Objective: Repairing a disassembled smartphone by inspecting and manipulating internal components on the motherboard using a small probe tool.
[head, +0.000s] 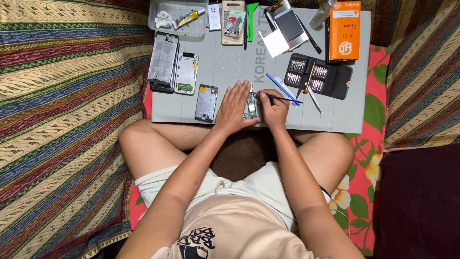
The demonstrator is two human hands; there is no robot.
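Note:
My left hand [233, 107] lies flat on the grey work mat [230, 67], fingers pressing down a small green circuit board [249, 108] near the mat's front edge. My right hand [273, 108] grips a thin dark-handled tool [282, 99] with its tip at the top of that board. A stripped phone frame [206, 103] lies just left of my left hand. Further left lie a white phone back shell [186, 73] and a dark phone chassis [163, 61].
An open black case of screwdriver bits [318, 76] and a blue plastic pry tool [278, 82] lie right of my hands. An orange box [344, 30], a clear tray [175, 18] with a glue tube, a green pry tool [251, 20] and phone parts line the mat's far edge. Patterned cloth surrounds.

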